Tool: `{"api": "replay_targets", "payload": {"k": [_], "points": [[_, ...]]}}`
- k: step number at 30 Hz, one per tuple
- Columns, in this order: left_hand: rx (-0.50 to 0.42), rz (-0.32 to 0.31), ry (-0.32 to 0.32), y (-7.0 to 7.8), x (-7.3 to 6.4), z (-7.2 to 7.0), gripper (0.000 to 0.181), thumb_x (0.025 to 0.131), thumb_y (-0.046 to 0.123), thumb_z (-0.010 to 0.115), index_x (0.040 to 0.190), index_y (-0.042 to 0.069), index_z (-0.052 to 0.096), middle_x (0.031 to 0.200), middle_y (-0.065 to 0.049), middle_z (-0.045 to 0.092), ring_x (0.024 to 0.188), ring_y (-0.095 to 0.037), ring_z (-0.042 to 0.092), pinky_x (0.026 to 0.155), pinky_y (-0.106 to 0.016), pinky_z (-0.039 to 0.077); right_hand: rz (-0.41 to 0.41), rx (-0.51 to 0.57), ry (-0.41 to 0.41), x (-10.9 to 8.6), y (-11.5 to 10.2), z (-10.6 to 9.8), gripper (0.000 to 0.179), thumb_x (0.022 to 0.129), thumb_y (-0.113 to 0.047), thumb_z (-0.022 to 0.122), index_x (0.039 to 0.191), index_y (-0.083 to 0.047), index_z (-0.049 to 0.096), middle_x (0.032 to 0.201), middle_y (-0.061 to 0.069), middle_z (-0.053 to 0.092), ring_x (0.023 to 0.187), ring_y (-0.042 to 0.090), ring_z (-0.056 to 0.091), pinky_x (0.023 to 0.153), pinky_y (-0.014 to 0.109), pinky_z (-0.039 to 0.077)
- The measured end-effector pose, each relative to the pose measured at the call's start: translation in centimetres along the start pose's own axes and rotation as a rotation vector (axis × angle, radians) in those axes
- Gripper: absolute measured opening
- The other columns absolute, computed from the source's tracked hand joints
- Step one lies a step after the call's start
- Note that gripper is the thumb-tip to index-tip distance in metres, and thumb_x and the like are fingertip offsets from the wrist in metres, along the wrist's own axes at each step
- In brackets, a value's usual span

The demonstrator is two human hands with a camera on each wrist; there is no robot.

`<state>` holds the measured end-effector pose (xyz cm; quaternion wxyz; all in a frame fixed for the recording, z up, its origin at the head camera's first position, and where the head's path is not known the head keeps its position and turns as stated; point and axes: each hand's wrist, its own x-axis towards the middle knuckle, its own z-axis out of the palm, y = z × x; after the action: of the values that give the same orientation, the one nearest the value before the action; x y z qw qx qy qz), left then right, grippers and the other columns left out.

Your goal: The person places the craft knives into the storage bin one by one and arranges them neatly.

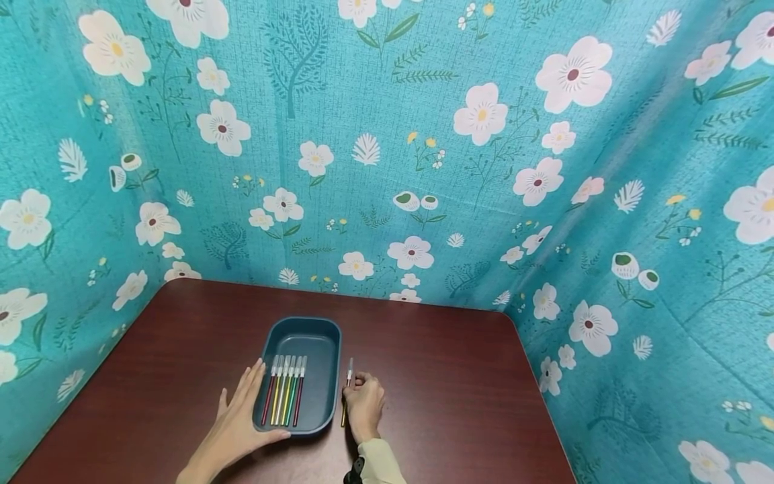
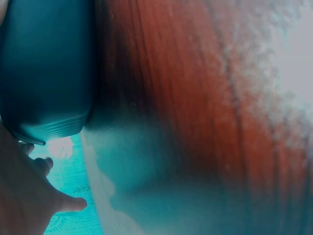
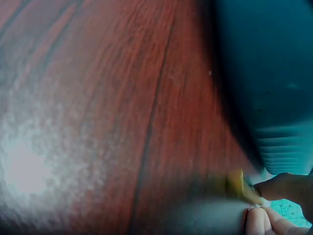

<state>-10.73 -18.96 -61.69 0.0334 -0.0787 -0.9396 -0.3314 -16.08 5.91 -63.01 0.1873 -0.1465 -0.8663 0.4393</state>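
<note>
A dark blue tray (image 1: 325, 396) lies on the table, with several capped craft knives (image 1: 284, 396) side by side in its near left part. Their slim handles are red, yellow, silver and green, and the clear caps point away from me. My left hand (image 1: 232, 427) rests against the tray's left side, fingers stretched along the rim and thumb at the near edge. Just right of the tray, my right hand (image 1: 365, 403) pinches another craft knife (image 1: 344, 415) with a yellow handle, its cap pointing away. In the right wrist view its yellow handle (image 3: 236, 184) looks blurred between fingers and thumb.
The dark red wooden table (image 1: 435, 376) extends to both sides of the tray. A turquoise flowered curtain (image 1: 375, 168) hangs behind the table's far edge and along both sides. The tray's outer wall (image 2: 46, 63) fills the left wrist view's upper left.
</note>
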Motion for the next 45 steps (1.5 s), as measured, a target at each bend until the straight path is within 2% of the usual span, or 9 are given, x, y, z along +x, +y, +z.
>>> {"api": "replay_targets", "payload": {"k": [5, 11, 21, 29, 34, 39, 45], "points": [[0.006, -0.001, -0.002, 0.2, -0.1, -0.1, 0.142, 0.068, 0.071, 0.089, 0.172, 0.015, 0.010, 0.176, -0.015, 0.013, 0.155, -0.053, 0.019, 0.105, -0.091, 0.010, -0.048, -0.037, 0.012, -0.1, 0.0, 0.2, 0.020, 0.067, 0.007, 0.086, 0.077, -0.009, 0.079, 0.067, -0.006, 0.070, 0.061, 0.011, 0.064, 0.057, 0.039, 0.055], [0.010, -0.007, -0.002, 0.3, -0.1, -0.2, 0.142, 0.068, 0.072, 0.089, 0.171, 0.013, 0.011, 0.175, -0.017, 0.016, 0.156, -0.052, 0.019, 0.106, -0.090, 0.010, -0.069, -0.054, -0.006, 0.2, 0.1, 0.3, 0.018, 0.068, 0.006, 0.087, 0.075, -0.008, 0.079, 0.065, -0.007, 0.070, 0.061, 0.012, 0.065, 0.062, 0.041, 0.057], [-0.010, -0.002, 0.008, 0.3, 0.1, -0.2, 0.141, 0.068, 0.069, 0.090, 0.171, 0.014, 0.011, 0.175, -0.018, 0.016, 0.155, -0.052, 0.018, 0.106, -0.090, 0.009, -0.010, -0.037, -0.067, 1.1, -0.4, -0.5, 0.017, 0.067, 0.000, 0.088, 0.075, -0.010, 0.077, 0.064, -0.008, 0.071, 0.064, 0.016, 0.069, 0.066, 0.043, 0.058], [-0.009, -0.002, 0.004, 0.1, 0.1, -0.1, 0.142, 0.068, 0.069, 0.090, 0.172, 0.019, 0.007, 0.175, -0.017, 0.016, 0.155, -0.052, 0.018, 0.105, -0.090, 0.010, -0.024, -0.046, -0.051, 1.5, -1.4, -1.2, 0.014, 0.067, -0.003, 0.085, 0.073, -0.012, 0.076, 0.063, -0.013, 0.068, 0.062, 0.013, 0.066, 0.061, 0.038, 0.056], [-0.010, -0.008, -0.004, 0.1, 0.2, -0.1, 0.143, 0.068, 0.070, 0.090, 0.172, 0.016, 0.008, 0.175, -0.018, 0.015, 0.156, -0.051, 0.017, 0.106, -0.090, 0.008, -0.049, -0.010, -0.038, 1.9, -2.3, -1.8, 0.014, 0.066, -0.004, 0.083, 0.073, -0.014, 0.076, 0.063, -0.014, 0.068, 0.061, 0.011, 0.066, 0.061, 0.036, 0.055], [-0.017, 0.004, 0.004, 0.0, 0.4, 0.0, 0.142, 0.068, 0.069, 0.090, 0.172, 0.017, 0.008, 0.175, -0.017, 0.015, 0.156, -0.051, 0.017, 0.106, -0.089, 0.009, -0.061, 0.037, -0.055, 2.1, -4.2, -2.7, 0.014, 0.067, -0.004, 0.082, 0.075, -0.013, 0.076, 0.064, -0.012, 0.069, 0.061, 0.008, 0.066, 0.059, 0.031, 0.054], [-0.025, 0.023, 0.018, 0.1, 0.1, -0.1, 0.142, 0.068, 0.068, 0.091, 0.172, 0.015, 0.010, 0.175, -0.018, 0.016, 0.155, -0.052, 0.018, 0.104, -0.091, 0.010, -0.056, 0.082, -0.088, 1.3, -6.2, -2.7, 0.014, 0.069, -0.001, 0.079, 0.075, -0.013, 0.076, 0.063, -0.012, 0.069, 0.059, 0.006, 0.064, 0.057, 0.027, 0.054]]}}
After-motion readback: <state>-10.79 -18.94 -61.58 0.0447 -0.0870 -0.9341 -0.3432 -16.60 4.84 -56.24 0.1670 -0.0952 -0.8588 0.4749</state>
